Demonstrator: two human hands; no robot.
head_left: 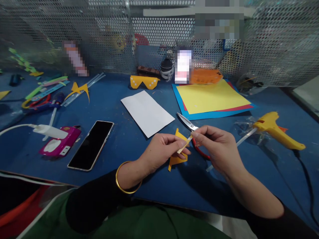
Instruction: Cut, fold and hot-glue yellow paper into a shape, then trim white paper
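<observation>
Between my two hands is a small narrow strip of yellow-and-white paper (184, 146). My left hand (166, 146) pinches its lower end with thumb and fingers. At the upper end, the thumb and fingertips of my right hand (216, 144) close on it. Yellow paper cut-outs (178, 160) lie on the table below and behind my left fingers, partly hidden. Scissors (186, 122) with red handles rest beside my right hand, blades slightly apart and pointing away; my hand covers part of the handles. A white sheet of paper (148, 113) lies just beyond my left hand.
Yellow, red and blue sheets (211, 99) are stacked at the back right. A yellow glue gun (276, 127) lies at right, its cord trailing forward. Yellow paper glasses (144, 83) stand at the back. A phone (91, 146) and pink power adapter (59, 142) sit at left.
</observation>
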